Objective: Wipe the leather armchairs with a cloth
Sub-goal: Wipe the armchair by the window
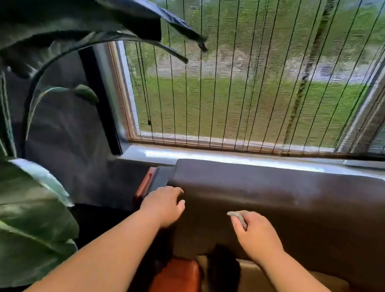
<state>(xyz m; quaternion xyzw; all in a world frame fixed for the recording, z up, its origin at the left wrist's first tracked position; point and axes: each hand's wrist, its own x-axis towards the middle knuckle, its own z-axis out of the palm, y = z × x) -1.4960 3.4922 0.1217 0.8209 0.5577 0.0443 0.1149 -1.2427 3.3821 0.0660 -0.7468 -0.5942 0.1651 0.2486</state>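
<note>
A dark brown leather armchair back [301, 210] stands in front of me, under the window. My left hand [164, 205] grips its left edge, fingers curled round the corner. My right hand [257, 234] rests on the front of the backrest and pinches a small grey cloth [238, 218], of which only a corner shows above the fingers. An orange-brown leather armrest [175, 289] lies below, between my forearms. A tan seat cushion [262, 289] shows beneath my right forearm.
A large plant with broad dark green leaves [11, 214] crowds the left side, and one leaf [82, 4] hangs overhead. A window with a thin woven blind [245, 79] and a pale sill [246, 158] lies just behind the chair. A dark wall panel [68, 140] stands at the left.
</note>
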